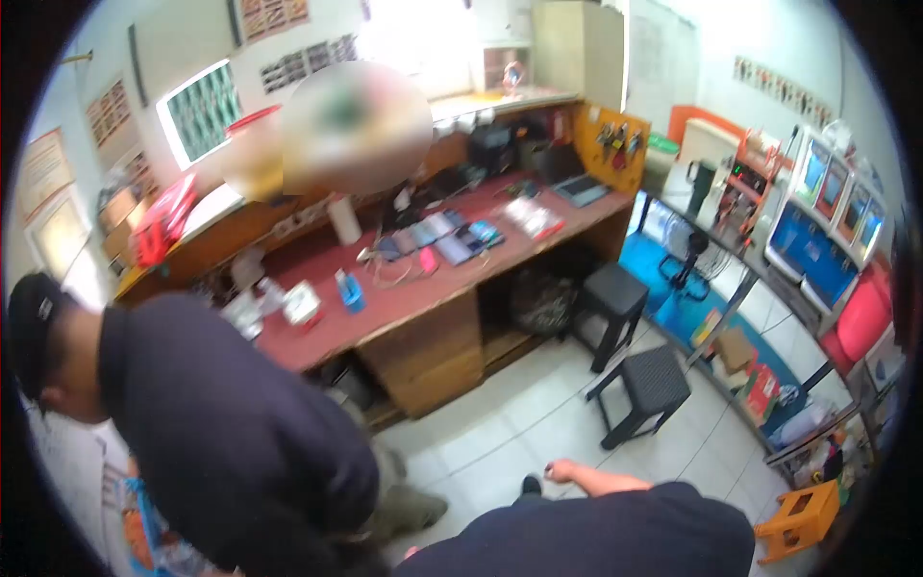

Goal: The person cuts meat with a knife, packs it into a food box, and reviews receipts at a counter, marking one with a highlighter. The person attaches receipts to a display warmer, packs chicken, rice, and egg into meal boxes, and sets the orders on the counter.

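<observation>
The wearer's right hand (560, 469) hangs over the white tiled floor (481, 428), at the end of a bare forearm reaching in front of a dark shirt (586, 534). It is small and soft in focus, its fingers seem bent, and I cannot tell whether they grasp anything. A dark shoe (531, 487) shows just beside it, mostly hidden by the shirt. Of the left hand there is at most a patch of skin (411, 552) at the shirt's edge — too little to read its state.

Nearest the right hand among the furniture is a black stool (654, 377), upright on the floor a little beyond it; a second black stool (615, 290) stands behind, close to the maroon tabletop (385, 308). Phones (452, 248) lie there near a blue holder (352, 294), whose contents are hard to make out, and an open laptop (579, 189) sits at the far end. Beneath, a dark bag (543, 303) is half lost in shadow.

At left a co-worker (231, 423) in a dark top bends down, both hands out of sight. A blurred patch (356, 130) covers part of the back wall, and an orange stool (800, 517) stands near the dark rim — the lens border cuts off the corners.
</observation>
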{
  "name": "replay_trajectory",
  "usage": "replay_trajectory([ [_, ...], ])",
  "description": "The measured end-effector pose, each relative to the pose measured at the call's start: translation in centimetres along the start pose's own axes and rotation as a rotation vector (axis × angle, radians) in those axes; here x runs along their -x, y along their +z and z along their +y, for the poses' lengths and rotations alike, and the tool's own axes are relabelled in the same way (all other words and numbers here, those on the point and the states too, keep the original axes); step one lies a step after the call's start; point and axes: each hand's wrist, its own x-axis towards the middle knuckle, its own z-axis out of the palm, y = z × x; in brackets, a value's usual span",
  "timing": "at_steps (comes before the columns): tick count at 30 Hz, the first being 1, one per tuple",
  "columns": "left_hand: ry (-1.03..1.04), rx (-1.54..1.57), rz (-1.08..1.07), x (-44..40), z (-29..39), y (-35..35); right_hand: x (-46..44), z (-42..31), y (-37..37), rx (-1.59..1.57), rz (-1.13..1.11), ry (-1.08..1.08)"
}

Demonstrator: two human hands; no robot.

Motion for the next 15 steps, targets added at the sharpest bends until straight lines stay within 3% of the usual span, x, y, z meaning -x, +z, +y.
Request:
replay_trajectory([
  [3, 0.006, -0.076, -0.079, -6.8, 0.6, 11.5, 0.9, 6.8, -4.5, -0.300, 0.121, 0.138],
  [4, 0.075, -0.166, -0.160, -3.9, 0.0, 18.3, 0.8, 9.4, -6.0, -0.185, 0.190, 0.152],
  [5, 0.043, -0.178, -0.382, -6.2, 1.1, 22.1, 1.2, 11.3, -6.8, -0.073, 0.241, 0.159],
  [6, 0.039, -0.238, -0.339, -5.5, 1.7, 27.4, 1.3, 12.5, -8.1, -0.088, 0.119, 0.237],
  [8, 0.230, -0.420, -0.343, 0.0, 2.1, 37.8, 0.1, 14.6, -10.9, -0.082, -0.035, 0.313],
  [9, 0.281, -0.493, -0.391, 0.1, 2.6, 40.3, -0.7, 15.2, -11.8, -0.065, -0.055, 0.303],
  [11, 0.242, -0.526, -0.381, -1.2, 3.2, 42.6, -3.7, 15.7, -13.9, -0.126, 0.189, 0.165],
  [13, 0.219, -0.538, -0.371, -3.5, 4.5, 43.9, -6.8, 14.2, -16.9, -0.474, 0.174, 0.234],
  [15, 0.017, -0.393, -0.085, -9.2, 5.6, 41.5, -9.9, 12.2, -19.9, -0.536, 0.148, 0.179],
])
